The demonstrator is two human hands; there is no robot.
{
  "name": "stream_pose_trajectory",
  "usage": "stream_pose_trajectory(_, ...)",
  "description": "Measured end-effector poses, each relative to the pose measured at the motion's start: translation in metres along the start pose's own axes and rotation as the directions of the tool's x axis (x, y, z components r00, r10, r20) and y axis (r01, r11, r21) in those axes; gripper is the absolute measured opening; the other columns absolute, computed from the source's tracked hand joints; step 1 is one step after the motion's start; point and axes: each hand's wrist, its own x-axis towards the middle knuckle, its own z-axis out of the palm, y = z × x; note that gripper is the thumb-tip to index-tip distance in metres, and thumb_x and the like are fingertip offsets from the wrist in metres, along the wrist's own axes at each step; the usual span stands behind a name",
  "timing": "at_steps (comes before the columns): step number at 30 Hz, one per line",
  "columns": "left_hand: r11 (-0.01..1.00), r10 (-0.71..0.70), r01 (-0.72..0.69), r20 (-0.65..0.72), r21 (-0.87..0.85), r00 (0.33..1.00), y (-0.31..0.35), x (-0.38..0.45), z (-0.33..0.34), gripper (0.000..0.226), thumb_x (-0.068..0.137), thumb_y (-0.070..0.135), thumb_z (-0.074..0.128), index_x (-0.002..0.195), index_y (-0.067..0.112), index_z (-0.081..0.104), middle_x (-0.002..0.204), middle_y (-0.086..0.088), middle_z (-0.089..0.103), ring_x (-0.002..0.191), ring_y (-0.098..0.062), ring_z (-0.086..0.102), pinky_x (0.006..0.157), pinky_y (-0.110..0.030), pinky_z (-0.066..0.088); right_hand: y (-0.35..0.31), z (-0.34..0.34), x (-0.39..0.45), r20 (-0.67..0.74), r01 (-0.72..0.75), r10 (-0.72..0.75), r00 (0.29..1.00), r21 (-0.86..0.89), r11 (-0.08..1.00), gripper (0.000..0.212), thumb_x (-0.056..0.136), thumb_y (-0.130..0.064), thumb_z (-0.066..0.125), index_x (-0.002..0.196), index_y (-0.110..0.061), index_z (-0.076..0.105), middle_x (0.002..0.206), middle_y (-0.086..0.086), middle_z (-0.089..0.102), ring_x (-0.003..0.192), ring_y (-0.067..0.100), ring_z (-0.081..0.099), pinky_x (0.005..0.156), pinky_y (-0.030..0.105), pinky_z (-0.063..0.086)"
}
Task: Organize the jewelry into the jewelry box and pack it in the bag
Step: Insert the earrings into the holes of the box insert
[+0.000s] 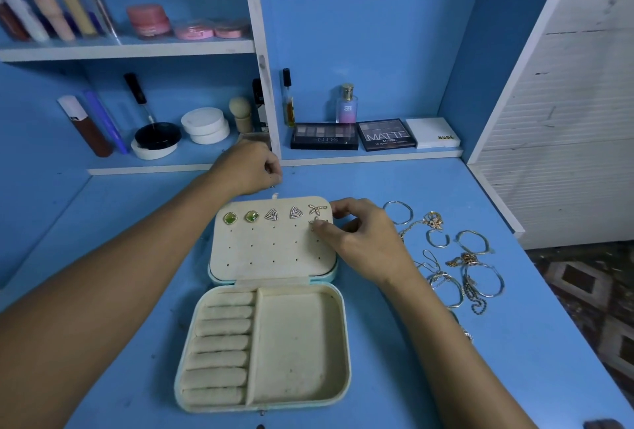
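Observation:
A cream jewelry box (pixel 338 336) lies open on the blue desk. Its lid panel (pixel 271 250) carries two green earrings (pixel 241 217), two triangular earrings (pixel 284 214) and a flower-shaped earring (pixel 317 209) in the top row. My right hand (pixel 360 236) pinches a second flower-shaped earring (pixel 318 222) against the panel's right edge, just below the first. My left hand (pixel 252 167) is curled behind the lid's far edge; whether it holds anything is hidden. Loose bangles, rings and chains (pixel 456 257) lie on the desk to the right of the box.
Eyeshadow palettes (pixel 324 137), a white case (pixel 432 131) and a perfume bottle (pixel 346 104) stand on the low shelf behind. Makeup jars, a brush and tubes fill the left shelves. The desk's right edge (pixel 583 325) drops to a patterned floor.

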Motion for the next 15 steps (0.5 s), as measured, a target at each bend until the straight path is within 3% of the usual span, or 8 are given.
stream_pose_trajectory(15, 1.000, 0.019, -0.018, 0.016, -0.013, 1.000, -0.0002, 0.0014, 0.0013, 0.010, 0.085, 0.018, 0.067, 0.076, 0.020, 0.071, 0.085, 0.010, 0.062, 0.087, -0.016, 0.059, 0.076, -0.035, 0.053, 0.0001, -0.0003, -0.0002, 0.004, 0.005, -0.005, 1.000, -0.014, 1.000, 0.012, 0.083, -0.040, 0.075, 0.090, -0.032, 0.070, 0.108, -0.008, 0.063, 0.078, 0.012, 0.062, 0.070, 0.021, 0.044)
